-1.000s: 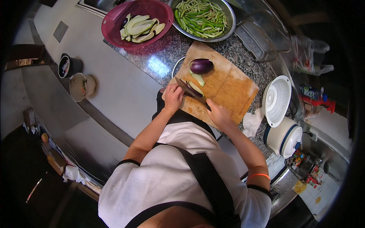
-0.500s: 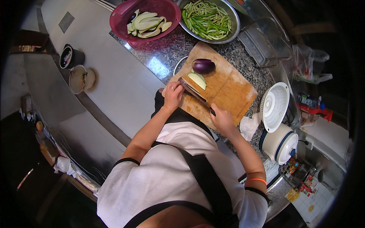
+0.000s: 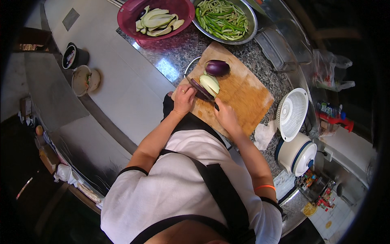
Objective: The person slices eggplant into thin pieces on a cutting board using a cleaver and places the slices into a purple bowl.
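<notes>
My right hand (image 3: 226,118) is closed round the black handle of a knife (image 3: 216,106), whose blade slants away to the left over the wooden cutting board (image 3: 248,91). At the board's left edge, the bent fingers of my left hand (image 3: 185,99) press on a dark purple piece of eggplant (image 3: 196,85) beside the blade. The hand and blade partly hide that piece. Just beyond the blade lies a pale cut eggplant slice (image 3: 209,84). Farther off on the board rests a larger purple eggplant piece (image 3: 217,68), touching neither hand.
Beyond the board stand a red plastic basin (image 3: 124,18) with eggplant slices and a metal bowl (image 3: 255,30) of cut green beans. To the right are a white strainer (image 3: 292,114), a cloth (image 3: 265,135) and a rice cooker (image 3: 298,152). Two buckets (image 3: 81,57) stand left on the floor.
My right hand has moved left and slightly away from me with the knife, bringing the blade closer to the pale slice. My left hand stays nearly in place.
</notes>
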### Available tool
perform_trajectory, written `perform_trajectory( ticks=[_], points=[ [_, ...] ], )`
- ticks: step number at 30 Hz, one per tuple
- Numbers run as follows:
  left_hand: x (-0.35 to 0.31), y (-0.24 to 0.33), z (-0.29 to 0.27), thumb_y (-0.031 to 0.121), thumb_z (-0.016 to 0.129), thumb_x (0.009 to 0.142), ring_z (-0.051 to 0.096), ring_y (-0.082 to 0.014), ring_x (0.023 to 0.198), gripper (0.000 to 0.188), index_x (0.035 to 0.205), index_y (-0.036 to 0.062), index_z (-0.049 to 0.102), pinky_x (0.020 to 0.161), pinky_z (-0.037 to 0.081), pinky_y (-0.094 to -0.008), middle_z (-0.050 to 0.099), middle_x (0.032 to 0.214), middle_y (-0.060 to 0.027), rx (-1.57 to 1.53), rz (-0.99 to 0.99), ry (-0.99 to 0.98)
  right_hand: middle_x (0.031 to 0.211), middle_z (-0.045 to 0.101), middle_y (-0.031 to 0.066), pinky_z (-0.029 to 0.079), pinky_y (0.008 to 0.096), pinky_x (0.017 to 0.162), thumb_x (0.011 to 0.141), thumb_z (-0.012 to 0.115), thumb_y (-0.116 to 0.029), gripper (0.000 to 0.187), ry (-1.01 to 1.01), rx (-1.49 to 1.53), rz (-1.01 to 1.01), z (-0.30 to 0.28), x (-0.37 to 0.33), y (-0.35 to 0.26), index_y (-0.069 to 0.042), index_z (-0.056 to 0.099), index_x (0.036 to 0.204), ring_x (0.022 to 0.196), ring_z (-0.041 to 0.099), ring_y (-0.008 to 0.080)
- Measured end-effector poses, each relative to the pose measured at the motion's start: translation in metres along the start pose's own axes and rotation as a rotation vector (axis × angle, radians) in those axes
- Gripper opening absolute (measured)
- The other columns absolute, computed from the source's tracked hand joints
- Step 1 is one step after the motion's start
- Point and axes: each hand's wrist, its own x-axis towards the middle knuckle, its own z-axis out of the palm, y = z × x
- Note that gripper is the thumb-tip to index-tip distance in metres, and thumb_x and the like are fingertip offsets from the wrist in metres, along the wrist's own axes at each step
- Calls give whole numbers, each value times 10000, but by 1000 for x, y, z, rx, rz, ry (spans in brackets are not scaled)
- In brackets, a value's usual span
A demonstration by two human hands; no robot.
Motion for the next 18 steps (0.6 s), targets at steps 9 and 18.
perform_trajectory(
  ticks=[9, 18],
  points=[
    [1, -2, -2, 20, 662, 709, 529, -289, 849, 142, 829, 38, 586, 752, 449, -356, 581, 917, -85, 22, 17, 8, 870, 613, 204, 441, 515, 658, 835, 546, -145, 211, -107, -66, 14, -33, -41, 3, -84, 452, 1014, 816, 568, 422],
    [-3, -4, 0, 38, 648, 712, 532, -278, 841, 147, 834, 85, 582, 705, 462, -348, 581, 924, -50, 48, -14, -18, 884, 608, 183, 443, 513, 652, 828, 546, -135, 195, -119, -70, 15, -44, -59, 3, -82, 439, 981, 803, 575, 415]
  ],
)
